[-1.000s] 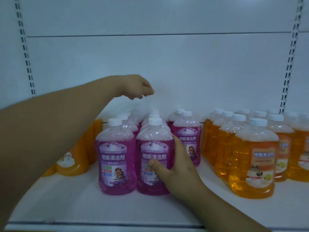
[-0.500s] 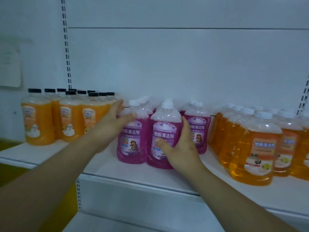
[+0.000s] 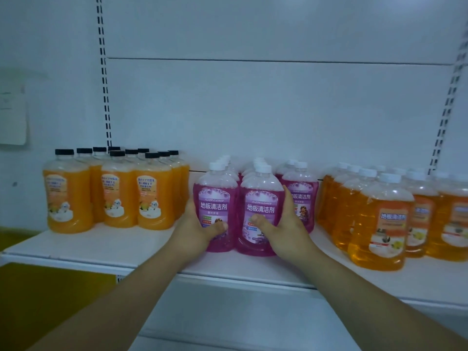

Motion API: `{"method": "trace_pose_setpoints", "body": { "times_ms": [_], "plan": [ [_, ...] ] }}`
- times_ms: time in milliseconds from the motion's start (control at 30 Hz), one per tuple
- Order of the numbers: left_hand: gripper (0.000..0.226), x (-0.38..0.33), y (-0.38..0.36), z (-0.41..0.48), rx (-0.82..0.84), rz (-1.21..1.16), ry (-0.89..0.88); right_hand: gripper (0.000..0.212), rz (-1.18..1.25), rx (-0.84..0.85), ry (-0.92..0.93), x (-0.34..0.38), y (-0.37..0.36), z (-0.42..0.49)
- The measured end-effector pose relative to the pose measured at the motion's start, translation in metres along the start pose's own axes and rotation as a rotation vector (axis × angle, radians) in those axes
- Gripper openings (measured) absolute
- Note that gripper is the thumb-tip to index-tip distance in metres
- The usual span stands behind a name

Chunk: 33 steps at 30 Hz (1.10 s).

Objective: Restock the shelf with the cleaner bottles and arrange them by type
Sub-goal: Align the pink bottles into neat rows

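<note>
The fingers (image 3: 287, 201) of the right hand (image 3: 283, 229) wrap one purple bottle (image 3: 262, 193) and the left hand (image 3: 195, 231) grips its neighbour (image 3: 215, 196), both upright, caps up, labels facing out, near the shelf (image 3: 101, 247) front, with black-capped orange bottles (image 3: 119, 193) beyond the left hand and white-capped amber bottles (image 3: 379, 224) beyond the right.

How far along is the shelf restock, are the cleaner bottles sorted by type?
Done: black-capped orange bottles, purple bottles and white-capped amber bottles stand in separate groups on the shelf. In hand: the left hand and right hand each grip a front purple bottle. Remaining: the third purple row sits further back.
</note>
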<state>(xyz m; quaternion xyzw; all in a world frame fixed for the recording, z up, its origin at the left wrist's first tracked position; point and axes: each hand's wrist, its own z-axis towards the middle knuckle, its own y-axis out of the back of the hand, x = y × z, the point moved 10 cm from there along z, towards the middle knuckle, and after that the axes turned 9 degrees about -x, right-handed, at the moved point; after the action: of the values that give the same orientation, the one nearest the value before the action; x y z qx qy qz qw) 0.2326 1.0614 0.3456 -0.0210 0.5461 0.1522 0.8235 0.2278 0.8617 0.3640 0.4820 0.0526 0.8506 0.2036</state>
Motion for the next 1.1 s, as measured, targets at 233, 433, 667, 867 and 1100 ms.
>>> {"method": "trace_pose_setpoints", "body": {
  "times_ms": [233, 433, 667, 867, 1100],
  "plan": [
    [0.085, -0.005, 0.002, 0.000, 0.005, 0.023, 0.011, 0.082, -0.182, 0.028, -0.046, 0.020, 0.015, -0.006],
    [0.094, -0.007, 0.001, -0.004, -0.027, 0.013, -0.001, 0.060, -0.365, -0.096, 0.028, 0.050, 0.064, 0.021],
    [0.091, 0.003, 0.002, -0.003, -0.073, 0.073, 0.037, 0.079, -0.675, -0.050, -0.025, 0.021, 0.073, 0.081],
    [0.081, 0.005, 0.002, -0.004, -0.084, 0.077, 0.053, 0.076, -0.787, -0.019, -0.175, -0.032, 0.062, 0.097],
    [0.074, 0.000, 0.003, -0.006, -0.108, 0.118, 0.036, 0.077, -0.665, -0.055, -0.050, -0.026, 0.052, 0.099]
  ]
}}
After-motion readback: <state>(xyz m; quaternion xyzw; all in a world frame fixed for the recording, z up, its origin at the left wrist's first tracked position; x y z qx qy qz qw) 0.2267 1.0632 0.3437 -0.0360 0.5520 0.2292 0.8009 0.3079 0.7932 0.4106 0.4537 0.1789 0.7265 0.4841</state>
